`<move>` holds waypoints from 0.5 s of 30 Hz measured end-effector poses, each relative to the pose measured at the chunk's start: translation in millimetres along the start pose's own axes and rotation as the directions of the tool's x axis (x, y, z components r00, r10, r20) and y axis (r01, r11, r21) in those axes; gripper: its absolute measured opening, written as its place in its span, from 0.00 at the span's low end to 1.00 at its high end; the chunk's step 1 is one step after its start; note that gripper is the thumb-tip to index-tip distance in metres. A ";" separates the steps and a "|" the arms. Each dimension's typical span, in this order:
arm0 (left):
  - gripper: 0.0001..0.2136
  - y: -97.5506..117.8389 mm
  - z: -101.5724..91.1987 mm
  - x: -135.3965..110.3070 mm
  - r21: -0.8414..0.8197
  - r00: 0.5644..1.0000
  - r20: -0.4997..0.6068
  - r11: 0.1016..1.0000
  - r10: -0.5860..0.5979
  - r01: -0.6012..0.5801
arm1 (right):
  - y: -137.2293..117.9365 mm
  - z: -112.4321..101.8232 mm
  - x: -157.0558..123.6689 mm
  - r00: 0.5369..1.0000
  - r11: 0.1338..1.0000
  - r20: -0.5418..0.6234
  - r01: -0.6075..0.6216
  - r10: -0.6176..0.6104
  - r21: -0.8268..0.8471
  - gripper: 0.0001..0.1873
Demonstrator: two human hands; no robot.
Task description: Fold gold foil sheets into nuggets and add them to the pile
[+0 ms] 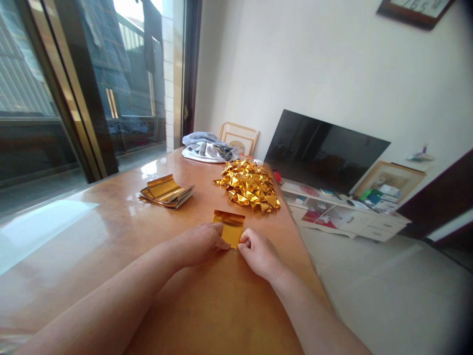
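A square sheet of gold foil paper (232, 228) lies on the wooden table (221, 305) between my hands. Its near edge appears turned up in a narrow fold. My left hand (206, 241) grips the sheet's near left part, thumb along the near edge. At the near right corner, the curled fingers of my right hand (257, 252) pinch the paper. Beyond and to the left sits a stack of gold foil sheets (166, 192), the top ones curling. Farther off to the right is a heap of folded gold foil pieces (251, 185).
Bundled cloth (207, 147) rests at the table's far end, near a framed picture (238, 138). Past the table's right edge stand a television (325, 150) and a white cabinet (354, 224). A glass sliding door (74, 98) is on the left.
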State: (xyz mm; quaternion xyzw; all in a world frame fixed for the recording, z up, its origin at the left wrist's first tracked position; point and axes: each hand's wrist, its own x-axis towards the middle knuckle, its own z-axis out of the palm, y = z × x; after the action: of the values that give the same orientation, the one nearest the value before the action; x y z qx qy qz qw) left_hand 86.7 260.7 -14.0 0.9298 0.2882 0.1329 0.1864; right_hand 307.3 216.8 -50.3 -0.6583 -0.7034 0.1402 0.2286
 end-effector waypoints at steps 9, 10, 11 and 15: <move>0.14 -1.9 -1.1 0.2 0.111 0.996 0.046 0.991 0.075 -0.080 | -23.1 -19.2 -27.4 0.965 0.924 0.146 0.253 -0.219 -0.286 0.17; 0.13 -1.8 -1.2 0.5 0.108 0.996 0.044 0.990 0.082 -0.086 | -27.9 -19.3 -31.6 0.956 0.904 0.194 0.274 -0.220 -0.328 0.20; 0.13 -1.8 -1.4 0.7 0.108 0.995 0.044 0.990 0.086 -0.090 | -32.3 -19.2 -35.3 0.953 0.886 0.226 0.278 -0.204 -0.372 0.21; 0.14 -1.9 -1.7 1.2 0.130 0.995 0.062 0.988 0.076 -0.084 | -43.9 -20.1 -45.0 0.946 0.831 0.304 0.258 -0.113 -0.492 0.26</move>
State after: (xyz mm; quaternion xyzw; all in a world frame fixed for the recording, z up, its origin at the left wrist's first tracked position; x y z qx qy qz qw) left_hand 86.1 263.3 -13.1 0.9544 0.2533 0.0942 0.1269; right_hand 280.9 166.0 -17.4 -0.5991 -0.7995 0.0052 -0.0426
